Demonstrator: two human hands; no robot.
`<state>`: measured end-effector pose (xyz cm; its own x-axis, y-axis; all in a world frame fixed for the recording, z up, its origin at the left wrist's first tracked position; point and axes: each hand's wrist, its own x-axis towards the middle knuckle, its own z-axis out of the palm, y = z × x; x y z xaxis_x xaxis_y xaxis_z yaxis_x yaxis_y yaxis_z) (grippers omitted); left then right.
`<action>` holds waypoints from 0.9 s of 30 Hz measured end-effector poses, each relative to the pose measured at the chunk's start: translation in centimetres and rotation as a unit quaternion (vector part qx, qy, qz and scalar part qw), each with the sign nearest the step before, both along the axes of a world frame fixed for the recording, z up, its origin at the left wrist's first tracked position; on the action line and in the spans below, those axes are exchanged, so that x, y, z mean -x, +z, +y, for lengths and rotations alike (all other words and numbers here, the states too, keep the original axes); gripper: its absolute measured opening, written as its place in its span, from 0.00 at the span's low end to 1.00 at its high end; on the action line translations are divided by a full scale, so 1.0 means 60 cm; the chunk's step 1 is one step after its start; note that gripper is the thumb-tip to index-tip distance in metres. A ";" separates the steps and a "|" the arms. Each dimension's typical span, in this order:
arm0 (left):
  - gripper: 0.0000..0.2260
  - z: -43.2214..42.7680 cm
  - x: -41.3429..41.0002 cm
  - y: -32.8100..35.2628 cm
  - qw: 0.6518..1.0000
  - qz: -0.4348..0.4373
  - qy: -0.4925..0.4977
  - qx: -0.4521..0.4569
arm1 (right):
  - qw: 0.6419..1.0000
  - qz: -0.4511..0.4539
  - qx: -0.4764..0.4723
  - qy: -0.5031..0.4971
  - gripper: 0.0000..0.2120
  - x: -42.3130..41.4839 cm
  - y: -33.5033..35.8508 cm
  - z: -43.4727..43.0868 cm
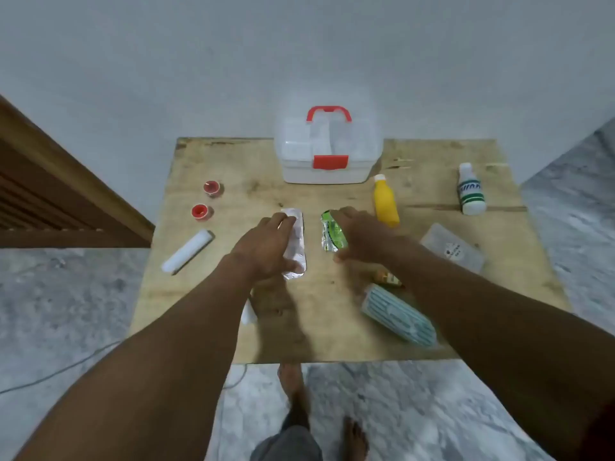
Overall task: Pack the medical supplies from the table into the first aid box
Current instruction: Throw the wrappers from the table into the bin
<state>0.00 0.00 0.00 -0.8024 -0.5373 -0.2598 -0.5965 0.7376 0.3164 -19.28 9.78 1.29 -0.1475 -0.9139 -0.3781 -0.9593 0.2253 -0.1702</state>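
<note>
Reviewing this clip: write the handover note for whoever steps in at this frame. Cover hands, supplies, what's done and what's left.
Left grip: over the silver foil pack; hold unclear.
Right grip: over the green foil pack; hold unclear.
First aid box: far edge of the table, lid shut.
Loose on the table: red tape rolls, white roll, yellow bottle, white bottle, clear flat pack, striped roll.
Done: nothing visibly packed.
Left: open the box and pack everything.

Silver strip point(299, 239) — green packet point(330, 235) — yellow bottle point(386, 203)
</note>
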 end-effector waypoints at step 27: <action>0.11 0.008 0.059 0.072 0.995 0.030 -0.023 0.093 | 0.997 0.000 0.051 -0.061 0.21 0.010 0.057 0.023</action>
